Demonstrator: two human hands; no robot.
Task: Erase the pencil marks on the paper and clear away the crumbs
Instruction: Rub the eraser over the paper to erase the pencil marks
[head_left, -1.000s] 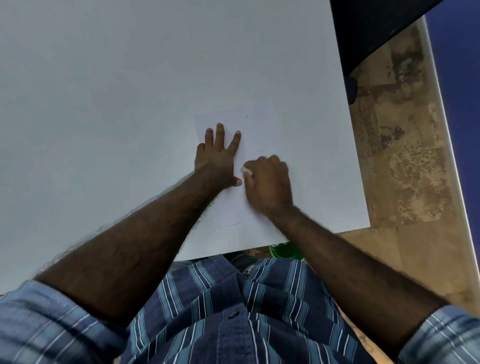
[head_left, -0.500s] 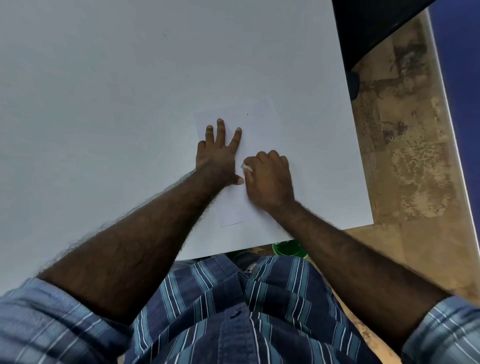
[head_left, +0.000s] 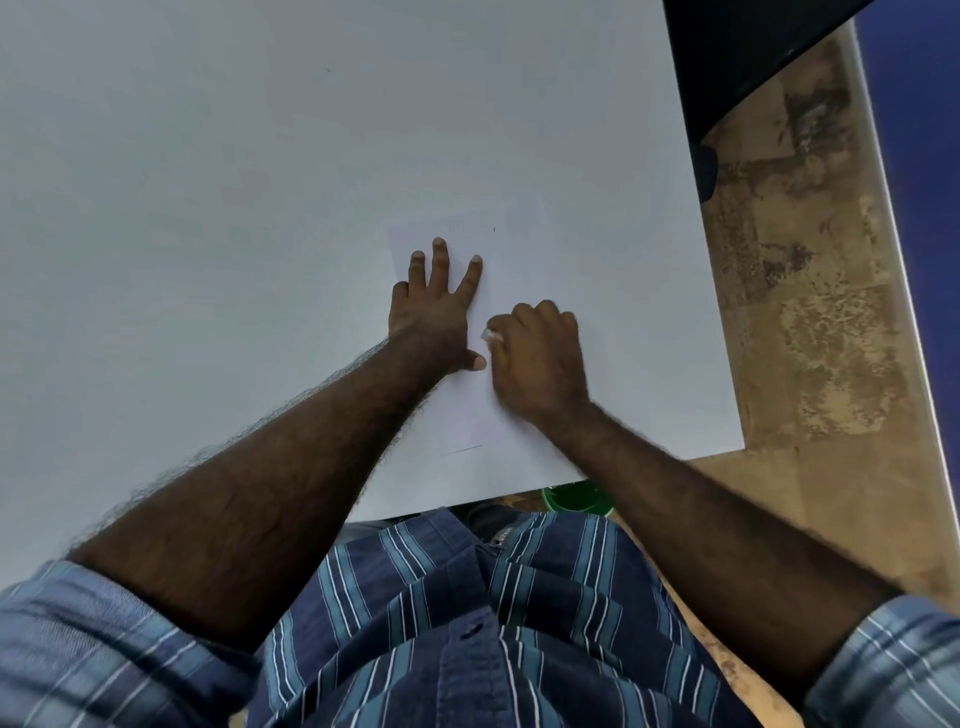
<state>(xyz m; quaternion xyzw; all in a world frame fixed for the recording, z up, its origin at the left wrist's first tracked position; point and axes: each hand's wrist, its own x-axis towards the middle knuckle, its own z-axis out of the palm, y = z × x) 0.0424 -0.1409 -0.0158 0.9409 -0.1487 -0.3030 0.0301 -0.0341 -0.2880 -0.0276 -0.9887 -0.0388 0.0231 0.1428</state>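
Note:
A white sheet of paper lies on the white table, near its front right corner. My left hand presses flat on the paper's left part, fingers spread. My right hand is closed on a small white eraser, which pokes out beside my left thumb and touches the paper. A tiny dark mark shows on the upper part of the sheet. A short dark line runs along the sheet's near edge. No crumbs can be made out.
The table's right edge drops to a mottled brown floor. A dark object stands at the top right. A green container sits below the table's front edge, next to my striped shirt.
My right hand with the eraser has shifted slightly up the paper, away from me, in small rubbing strokes. My left hand has stayed flat in place.

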